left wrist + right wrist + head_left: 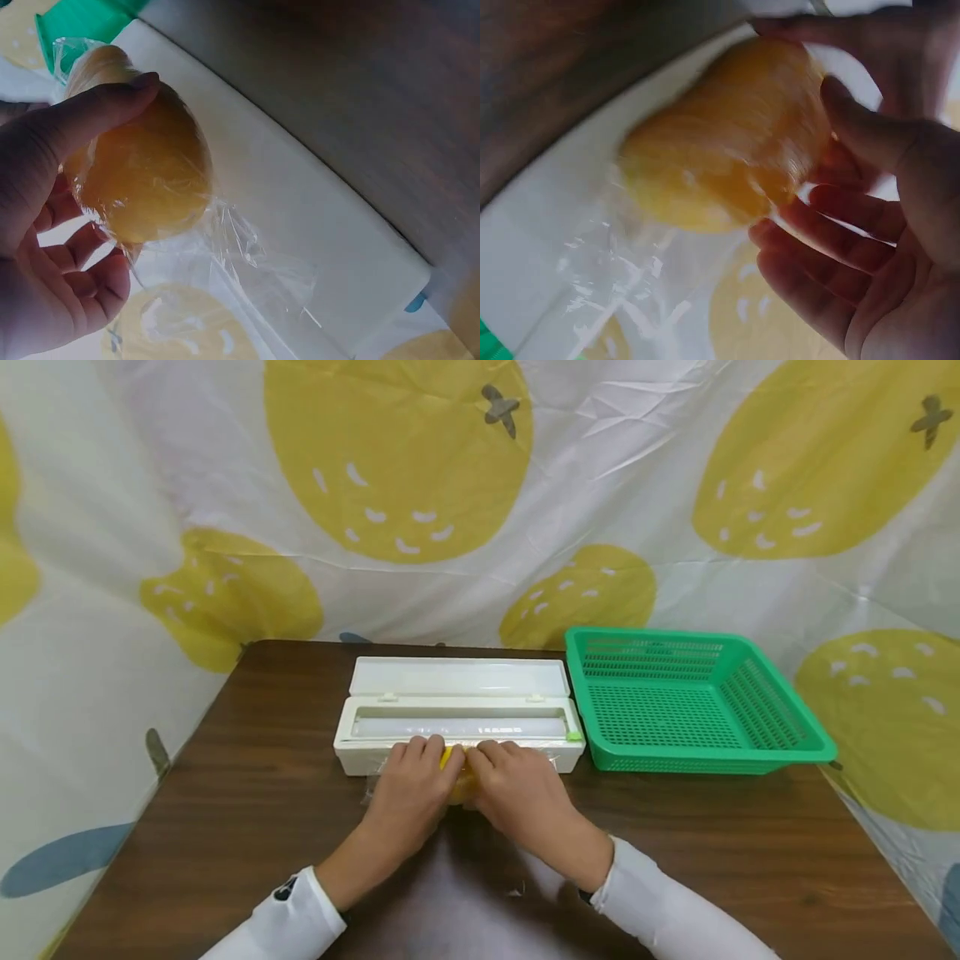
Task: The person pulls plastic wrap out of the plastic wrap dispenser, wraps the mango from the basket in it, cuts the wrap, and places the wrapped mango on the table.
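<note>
From afar I see the left hand point(411, 789) and right hand point(522, 789) holding a yellow rounded object point(154, 176) between them, by the white box's point(352, 762) near side; I'd smooth its loose clear film point(244, 244) gently, avoiding tears.

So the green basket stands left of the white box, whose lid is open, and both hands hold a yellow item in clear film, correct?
Not quite: in the head view, the green basket stands right of the white box. The lid is open, and the left hand and right hand hold the yellow item in clear film.
</note>
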The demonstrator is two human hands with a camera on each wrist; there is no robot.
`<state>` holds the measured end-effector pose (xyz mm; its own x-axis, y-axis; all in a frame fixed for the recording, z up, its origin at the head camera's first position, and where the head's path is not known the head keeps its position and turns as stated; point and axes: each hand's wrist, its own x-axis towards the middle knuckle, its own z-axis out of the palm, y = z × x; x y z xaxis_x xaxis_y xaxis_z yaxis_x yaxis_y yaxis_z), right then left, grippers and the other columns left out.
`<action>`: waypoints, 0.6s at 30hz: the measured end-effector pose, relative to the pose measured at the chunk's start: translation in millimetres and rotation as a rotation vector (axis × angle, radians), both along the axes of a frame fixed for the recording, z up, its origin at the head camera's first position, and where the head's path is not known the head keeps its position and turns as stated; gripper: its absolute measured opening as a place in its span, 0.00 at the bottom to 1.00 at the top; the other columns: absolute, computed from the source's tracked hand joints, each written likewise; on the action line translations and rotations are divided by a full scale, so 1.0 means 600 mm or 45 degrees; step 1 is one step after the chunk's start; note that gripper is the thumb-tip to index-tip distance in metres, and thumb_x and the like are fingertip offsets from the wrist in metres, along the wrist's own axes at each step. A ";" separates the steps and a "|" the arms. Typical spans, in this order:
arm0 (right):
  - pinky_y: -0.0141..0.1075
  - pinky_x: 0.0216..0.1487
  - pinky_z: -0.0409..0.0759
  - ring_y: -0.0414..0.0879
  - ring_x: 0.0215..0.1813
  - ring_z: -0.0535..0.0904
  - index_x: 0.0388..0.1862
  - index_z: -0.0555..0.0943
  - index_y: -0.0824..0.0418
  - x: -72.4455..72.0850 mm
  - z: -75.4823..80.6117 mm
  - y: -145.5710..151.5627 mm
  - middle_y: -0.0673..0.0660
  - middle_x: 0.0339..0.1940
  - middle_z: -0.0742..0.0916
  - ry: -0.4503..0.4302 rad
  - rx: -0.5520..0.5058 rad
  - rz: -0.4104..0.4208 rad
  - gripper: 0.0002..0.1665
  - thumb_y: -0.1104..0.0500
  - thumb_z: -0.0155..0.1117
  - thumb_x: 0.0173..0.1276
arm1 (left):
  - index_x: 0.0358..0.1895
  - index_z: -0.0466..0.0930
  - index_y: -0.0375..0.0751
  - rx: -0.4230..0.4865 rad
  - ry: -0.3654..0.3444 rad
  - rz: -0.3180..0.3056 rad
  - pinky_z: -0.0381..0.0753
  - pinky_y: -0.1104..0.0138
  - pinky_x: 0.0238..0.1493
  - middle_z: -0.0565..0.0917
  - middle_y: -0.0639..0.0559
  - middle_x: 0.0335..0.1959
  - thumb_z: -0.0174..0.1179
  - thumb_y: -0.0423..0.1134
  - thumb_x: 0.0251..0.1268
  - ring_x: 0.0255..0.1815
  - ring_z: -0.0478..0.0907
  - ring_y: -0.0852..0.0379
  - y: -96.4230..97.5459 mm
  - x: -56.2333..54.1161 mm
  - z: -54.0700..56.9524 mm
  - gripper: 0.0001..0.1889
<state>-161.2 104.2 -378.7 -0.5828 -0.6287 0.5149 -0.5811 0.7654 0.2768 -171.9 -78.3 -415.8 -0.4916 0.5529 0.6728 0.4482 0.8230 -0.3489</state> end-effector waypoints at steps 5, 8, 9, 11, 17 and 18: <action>0.35 0.40 0.86 0.45 0.41 0.88 0.46 0.86 0.61 0.003 -0.025 -0.001 0.53 0.43 0.89 0.160 0.072 -0.018 0.40 0.42 0.90 0.38 | 0.44 0.79 0.43 0.017 -0.074 -0.031 0.75 0.59 0.33 0.76 0.47 0.31 0.83 0.41 0.30 0.31 0.77 0.48 -0.003 -0.004 0.003 0.31; 0.34 0.39 0.86 0.46 0.41 0.87 0.48 0.86 0.62 0.003 -0.028 -0.001 0.54 0.43 0.88 0.177 0.092 -0.011 0.42 0.42 0.90 0.35 | 0.44 0.78 0.43 0.007 -0.105 -0.021 0.75 0.60 0.32 0.76 0.47 0.31 0.85 0.43 0.26 0.31 0.77 0.48 -0.003 -0.005 0.003 0.34; 0.34 0.38 0.86 0.46 0.41 0.87 0.48 0.86 0.62 0.003 -0.027 -0.001 0.54 0.43 0.88 0.168 0.100 -0.013 0.41 0.43 0.90 0.36 | 0.44 0.78 0.43 0.004 -0.112 -0.017 0.75 0.60 0.32 0.76 0.47 0.31 0.86 0.43 0.26 0.31 0.77 0.48 -0.003 -0.005 0.002 0.34; 0.34 0.37 0.86 0.45 0.40 0.87 0.49 0.86 0.62 0.002 -0.024 -0.001 0.53 0.43 0.88 0.142 0.120 -0.025 0.41 0.43 0.90 0.37 | 0.44 0.78 0.43 0.004 -0.123 -0.014 0.75 0.60 0.32 0.76 0.47 0.31 0.85 0.43 0.26 0.31 0.78 0.48 -0.002 -0.006 0.002 0.34; 0.35 0.38 0.85 0.44 0.38 0.86 0.48 0.86 0.59 0.001 -0.013 0.000 0.51 0.44 0.88 0.044 0.157 -0.055 0.40 0.41 0.90 0.39 | 0.45 0.80 0.44 0.027 -0.176 -0.020 0.76 0.59 0.32 0.78 0.48 0.32 0.86 0.44 0.26 0.31 0.79 0.48 -0.003 -0.005 0.007 0.34; 0.35 0.38 0.85 0.44 0.39 0.87 0.49 0.86 0.59 0.000 -0.012 0.000 0.51 0.44 0.88 0.026 0.159 -0.059 0.40 0.40 0.89 0.39 | 0.46 0.81 0.44 0.029 -0.192 -0.022 0.76 0.59 0.32 0.79 0.48 0.32 0.86 0.44 0.26 0.32 0.79 0.49 -0.004 -0.005 0.008 0.35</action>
